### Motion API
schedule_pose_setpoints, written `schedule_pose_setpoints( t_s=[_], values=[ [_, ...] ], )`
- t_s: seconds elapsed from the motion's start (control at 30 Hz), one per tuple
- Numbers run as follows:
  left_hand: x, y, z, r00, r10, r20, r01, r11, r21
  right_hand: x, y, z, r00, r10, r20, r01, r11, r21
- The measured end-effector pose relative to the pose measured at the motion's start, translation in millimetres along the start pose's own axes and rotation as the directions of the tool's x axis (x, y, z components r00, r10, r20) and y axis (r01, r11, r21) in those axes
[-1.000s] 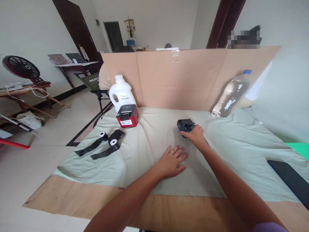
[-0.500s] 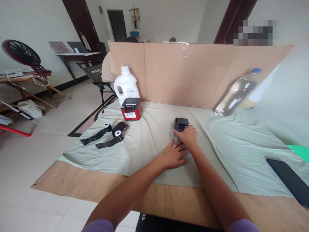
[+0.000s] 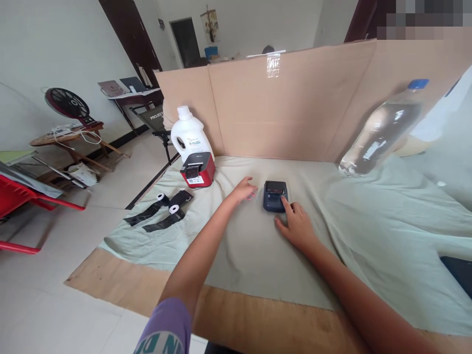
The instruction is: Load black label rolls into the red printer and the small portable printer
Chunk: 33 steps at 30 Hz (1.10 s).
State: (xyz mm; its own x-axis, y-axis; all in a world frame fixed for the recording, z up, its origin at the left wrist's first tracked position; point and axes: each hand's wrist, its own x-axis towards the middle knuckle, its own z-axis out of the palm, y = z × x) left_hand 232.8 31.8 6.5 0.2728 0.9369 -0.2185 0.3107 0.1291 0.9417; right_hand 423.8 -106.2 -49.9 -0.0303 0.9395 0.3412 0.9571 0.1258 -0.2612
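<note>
A small black portable printer (image 3: 275, 202) lies on the cloth in front of me. My right hand (image 3: 298, 223) is at its right side, the index fingertip touching the printer's right edge and the thumb spread apart, gripping nothing. To the left of the printer, apart from it, my left hand (image 3: 244, 191) reaches forward over the cloth with fingers extended and holds nothing. Farther left stands a red and black printer (image 3: 199, 169) with a label on its front. Nearer than that lie several partly unrolled black paper rolls (image 3: 171, 211) with white cores.
A white detergent bottle (image 3: 191, 135) stands behind the red printer. A cardboard panel (image 3: 291, 108) closes off the back. On the right, a large clear bottle (image 3: 383, 130) with a blue cap leans against it. A dark phone (image 3: 459, 273) lies at the right edge.
My left hand has moved forward and left, away from the right hand. The right hand has drawn back from over the black printer to its right side. The view has shifted.
</note>
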Motion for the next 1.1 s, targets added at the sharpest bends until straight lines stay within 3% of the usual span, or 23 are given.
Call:
schedule_pose_setpoints(
  t_s=[0.13, 0.27, 0.47, 0.73, 1.1],
  values=[
    [24, 12, 8.1, 0.989, -0.081, 0.12, 0.073, 0.995, 0.067, 0, 1, 4, 1.0, -0.021, -0.006, 0.02, 0.999, -0.036],
    [33, 10, 13.1, 0.943, -0.18, 0.281, 0.132, 0.974, 0.182, 0, 2, 5, 1.0, -0.016, 0.011, 0.016, 1.0, -0.025],
    [40, 2, 8.3, 0.912, -0.184, 0.367, 0.101, 0.967, 0.234, 2, 0, 2, 1.0, 0.012, 0.028, -0.011, 1.0, -0.026],
    [43, 0, 7.0, 0.9, -0.193, 0.391, 0.105, 0.966, 0.234, 4, 1, 0, 0.999, 0.027, 0.04, -0.027, 1.0, 0.015],
    [50, -4, 11.6, 0.921, -0.192, 0.338, 0.116, 0.966, 0.23, 5, 3, -2, 0.999, 0.024, 0.045, -0.027, 0.998, 0.056]
  ],
)
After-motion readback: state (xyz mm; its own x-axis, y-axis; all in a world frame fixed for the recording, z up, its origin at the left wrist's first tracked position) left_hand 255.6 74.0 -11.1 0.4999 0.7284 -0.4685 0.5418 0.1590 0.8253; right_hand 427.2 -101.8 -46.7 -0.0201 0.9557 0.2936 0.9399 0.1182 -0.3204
